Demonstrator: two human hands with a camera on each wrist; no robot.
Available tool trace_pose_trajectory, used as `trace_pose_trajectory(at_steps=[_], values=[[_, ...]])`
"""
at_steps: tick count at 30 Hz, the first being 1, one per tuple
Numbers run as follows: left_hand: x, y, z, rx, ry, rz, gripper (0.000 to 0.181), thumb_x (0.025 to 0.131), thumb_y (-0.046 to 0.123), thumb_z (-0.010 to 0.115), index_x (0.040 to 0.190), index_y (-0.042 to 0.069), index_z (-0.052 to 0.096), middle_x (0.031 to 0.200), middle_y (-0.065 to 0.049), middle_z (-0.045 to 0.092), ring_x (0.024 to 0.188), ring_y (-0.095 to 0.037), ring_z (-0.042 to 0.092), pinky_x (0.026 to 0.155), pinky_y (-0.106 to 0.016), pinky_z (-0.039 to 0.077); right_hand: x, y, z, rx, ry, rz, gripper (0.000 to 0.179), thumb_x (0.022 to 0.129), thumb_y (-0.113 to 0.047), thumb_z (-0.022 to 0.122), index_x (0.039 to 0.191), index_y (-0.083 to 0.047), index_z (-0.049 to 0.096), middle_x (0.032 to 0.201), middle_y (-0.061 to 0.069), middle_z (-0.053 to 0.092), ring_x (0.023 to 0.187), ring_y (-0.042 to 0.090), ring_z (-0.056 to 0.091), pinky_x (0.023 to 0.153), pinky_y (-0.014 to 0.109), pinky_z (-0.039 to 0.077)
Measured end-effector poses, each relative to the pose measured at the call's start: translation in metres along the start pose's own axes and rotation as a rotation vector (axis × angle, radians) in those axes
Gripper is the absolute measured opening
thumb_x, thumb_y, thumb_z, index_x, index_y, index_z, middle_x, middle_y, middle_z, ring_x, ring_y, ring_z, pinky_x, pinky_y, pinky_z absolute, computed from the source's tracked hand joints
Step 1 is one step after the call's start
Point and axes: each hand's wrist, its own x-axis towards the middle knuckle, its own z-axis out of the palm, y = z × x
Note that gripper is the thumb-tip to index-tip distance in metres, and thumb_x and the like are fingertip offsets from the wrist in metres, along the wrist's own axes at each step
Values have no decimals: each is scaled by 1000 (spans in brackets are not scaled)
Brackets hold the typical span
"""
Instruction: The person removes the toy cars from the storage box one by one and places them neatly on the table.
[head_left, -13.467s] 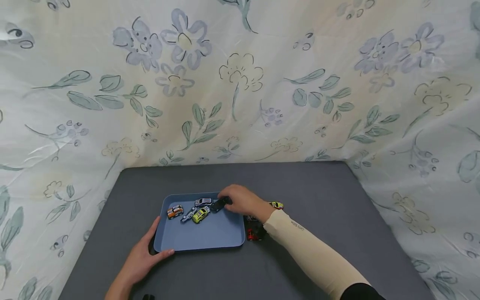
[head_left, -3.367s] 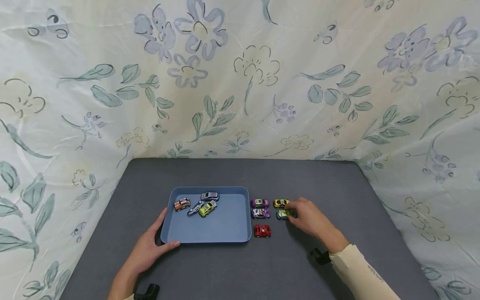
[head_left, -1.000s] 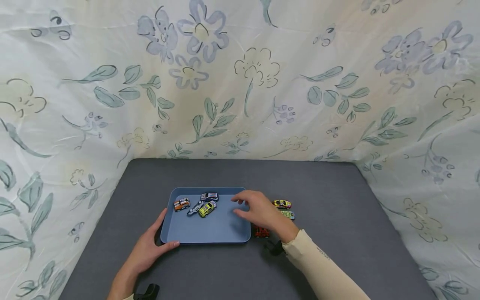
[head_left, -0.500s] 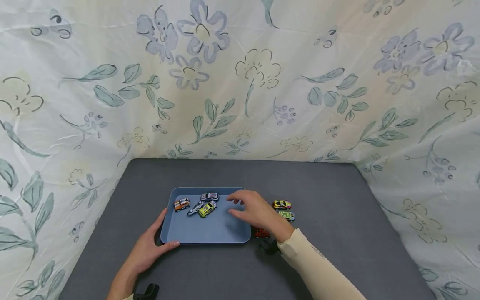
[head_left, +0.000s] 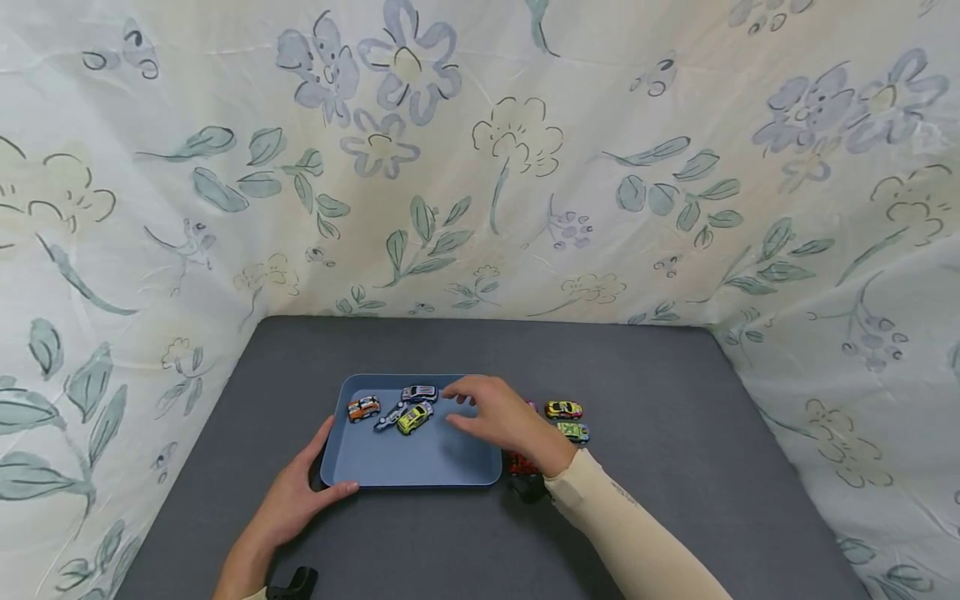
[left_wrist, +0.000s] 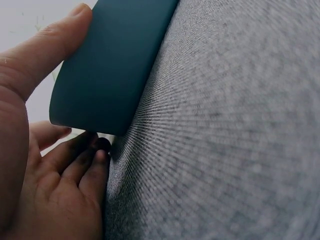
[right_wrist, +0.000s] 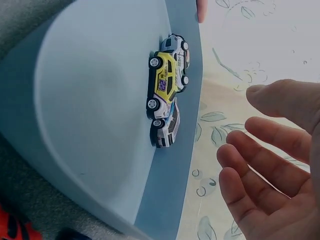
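My left hand (head_left: 291,500) lies at the near left corner of a blue tray (head_left: 405,467), thumb against its front side and fingers along its left side. In the left wrist view the thumb (left_wrist: 55,47) touches the tray's outer wall. My right hand (head_left: 498,412) hovers above the tray's right part with loosely bent fingers and nothing in them. Just left of its fingertips sit toy cars: a white-and-black one (head_left: 419,393), a yellow one (head_left: 415,418), a silver-blue one (head_left: 391,416) and an orange one (head_left: 363,408).
Right of the tray, a yellow toy car (head_left: 564,409) and a green one (head_left: 573,432) stand on the grey table (head_left: 637,375). A red car (head_left: 521,463) is partly hidden by my right wrist. Floral cloth (head_left: 510,208) rises behind the table.
My right hand has left the green car on the table and come left over the tray, drifting slowly further left. The left hand, tray and cars have stayed put over the last second.
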Motion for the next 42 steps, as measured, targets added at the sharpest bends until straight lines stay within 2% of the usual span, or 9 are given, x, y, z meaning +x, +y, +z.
trace_pose_trajectory(at_steps=[10, 17, 27, 35, 42], values=[[3, -1, 2, -8, 24, 36, 117, 89, 52, 89, 176, 20, 17, 173, -29, 26, 155, -56, 29, 118, -75, 30, 13, 3, 0, -38, -33, -8, 37, 102, -20, 80, 136, -8, 74, 131, 6, 73, 114, 26, 69, 92, 40, 58], [3, 0, 2, -13, 21, 37, 117, 89, 51, 89, 176, 19, 17, 174, -28, 25, 156, -55, 28, 118, -75, 29, 19, 2, 0, -60, -45, -29, 39, 102, -20, 80, 138, -8, 74, 131, 8, 73, 113, 25, 69, 92, 40, 58], [1, -1, 1, -16, 15, 33, 118, 89, 51, 89, 176, 18, 17, 174, -29, 25, 156, -56, 27, 118, -75, 28, 28, -3, 3, -119, -82, -28, 38, 102, -20, 80, 138, -11, 75, 133, 3, 73, 116, 24, 68, 95, 36, 57], [2, -2, 0, -11, 17, 43, 118, 89, 52, 88, 176, 20, 16, 174, -29, 25, 156, -56, 27, 118, -76, 29, 38, -10, 3, -186, -110, -61, 38, 102, -21, 81, 138, -9, 75, 138, 4, 71, 130, 21, 64, 110, 41, 52], [3, -2, -1, -13, 11, 31, 119, 89, 51, 89, 176, 18, 16, 174, -30, 24, 156, -56, 25, 119, -76, 27, 48, -12, 7, -216, -145, -54, 37, 101, -20, 81, 136, -9, 76, 137, 4, 71, 131, 21, 63, 112, 40, 50]])
